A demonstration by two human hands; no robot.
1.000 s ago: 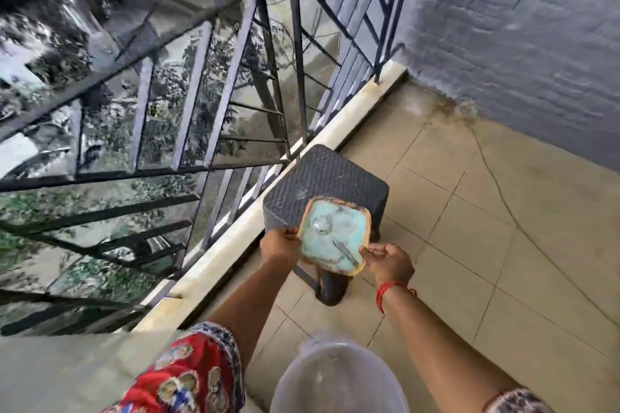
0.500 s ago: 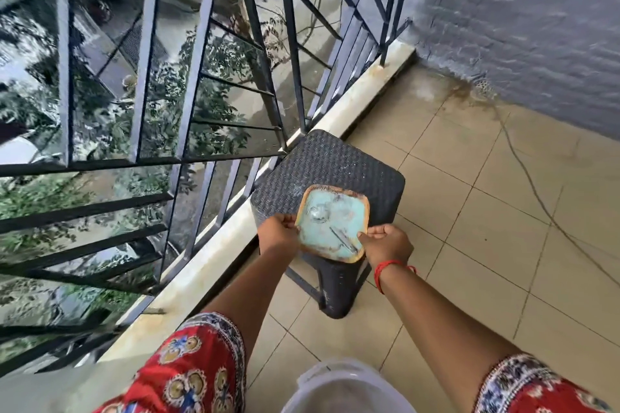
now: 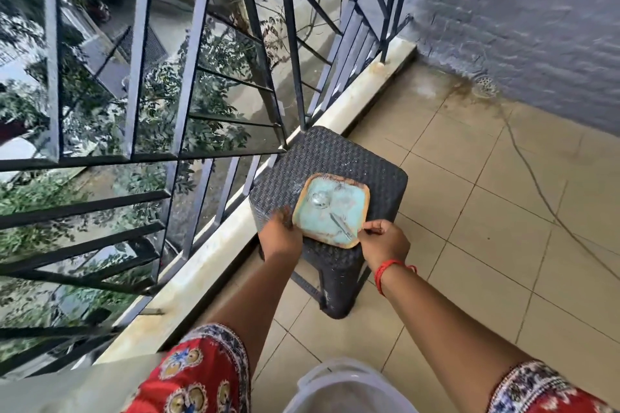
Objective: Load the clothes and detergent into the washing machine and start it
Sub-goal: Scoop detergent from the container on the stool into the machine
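A square turquoise dish with a tan rim [image 3: 332,209] rests on a dark woven plastic stool [image 3: 339,157] on a balcony. A metal spoon [image 3: 330,211] lies inside the dish. My left hand [image 3: 280,236] grips the dish's near left edge, and my right hand [image 3: 382,241] pinches its near right corner. No washing machine or clothes are in view. A translucent white plastic container [image 3: 339,386] shows at the bottom edge, below my arms.
A dark metal railing [image 3: 188,94] runs along the left over a pale stone curb [image 3: 214,255]. A grey painted brick wall [image 3: 523,20] closes the far right, with a floor drain [image 3: 484,85] at its foot. Beige floor tiles [image 3: 486,245] spread to the right.
Both hands have carried the dish forward from the stool's near edge onto its top. The view has tilted down and closer.
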